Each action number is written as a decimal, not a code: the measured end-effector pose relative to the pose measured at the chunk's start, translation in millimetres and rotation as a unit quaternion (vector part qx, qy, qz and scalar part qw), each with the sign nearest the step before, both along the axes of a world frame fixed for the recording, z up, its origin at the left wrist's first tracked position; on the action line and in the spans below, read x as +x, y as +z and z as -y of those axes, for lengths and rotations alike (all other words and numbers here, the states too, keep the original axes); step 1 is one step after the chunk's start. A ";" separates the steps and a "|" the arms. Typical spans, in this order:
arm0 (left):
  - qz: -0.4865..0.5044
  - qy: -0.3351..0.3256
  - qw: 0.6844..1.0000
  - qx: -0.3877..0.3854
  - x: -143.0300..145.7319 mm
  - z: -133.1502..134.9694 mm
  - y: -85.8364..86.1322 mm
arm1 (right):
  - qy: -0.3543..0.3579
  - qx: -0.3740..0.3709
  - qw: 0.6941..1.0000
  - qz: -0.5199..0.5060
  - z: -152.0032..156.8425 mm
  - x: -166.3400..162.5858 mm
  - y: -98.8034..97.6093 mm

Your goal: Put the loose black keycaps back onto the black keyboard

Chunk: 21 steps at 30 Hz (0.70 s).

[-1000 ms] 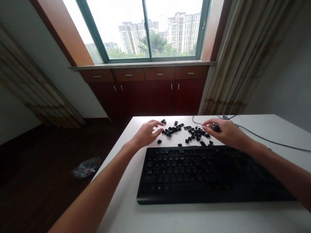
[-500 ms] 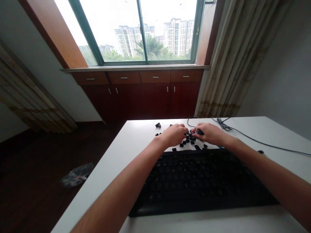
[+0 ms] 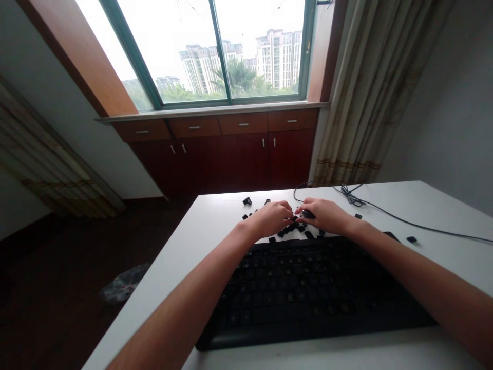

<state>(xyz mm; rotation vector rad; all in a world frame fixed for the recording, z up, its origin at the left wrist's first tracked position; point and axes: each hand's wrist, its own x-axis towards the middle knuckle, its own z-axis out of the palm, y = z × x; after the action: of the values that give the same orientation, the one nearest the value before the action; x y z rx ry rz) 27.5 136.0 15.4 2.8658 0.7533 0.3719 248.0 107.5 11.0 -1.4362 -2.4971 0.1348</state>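
Several loose black keycaps [image 3: 293,227] lie in a pile on the white table [image 3: 215,221], just behind a black keyboard [image 3: 308,293]. My left hand [image 3: 269,218] rests on the left side of the pile, fingers curled down together onto the keycaps; what they hold is hidden. My right hand [image 3: 327,216] sits on the right side of the pile and pinches a small dark piece [image 3: 307,213] at its fingertips. The two hands nearly touch over the pile.
Single keycaps lie apart: one far left [image 3: 247,201], one beside my right wrist [image 3: 358,216], one far right [image 3: 411,239]. A black cable [image 3: 389,213] runs across the table's back right. A plastic bag [image 3: 123,282] lies on the dark floor. Cabinets and curtains stand behind.
My left hand has moved right onto the keycap pile and curled its fingers. My right hand has shifted left to meet it. The view has turned slightly left.
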 end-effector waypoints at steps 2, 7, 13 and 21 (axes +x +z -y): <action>0.002 0.008 1.000 0.001 -2.8 1.6 -0.3 | -0.004 -0.003 1.000 -0.008 -0.7 -0.6 -1.9; 0.008 0.025 1.000 -0.004 -10.0 1.7 -0.2 | -0.015 -0.007 0.999 -0.030 -0.9 -1.8 -5.7; 0.012 0.030 0.999 -0.020 -14.9 4.2 -1.0 | -0.011 -0.002 0.997 -0.081 1.1 -5.6 -6.2; 0.024 0.021 0.999 -0.034 -12.4 5.7 1.5 | -0.053 0.025 0.975 -0.216 36.3 31.8 32.7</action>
<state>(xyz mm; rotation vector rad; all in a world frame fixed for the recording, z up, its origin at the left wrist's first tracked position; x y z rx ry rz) 15.0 130.3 17.0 2.7707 0.8035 0.4105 279.8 71.3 43.7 -1.3464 -2.0548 0.3250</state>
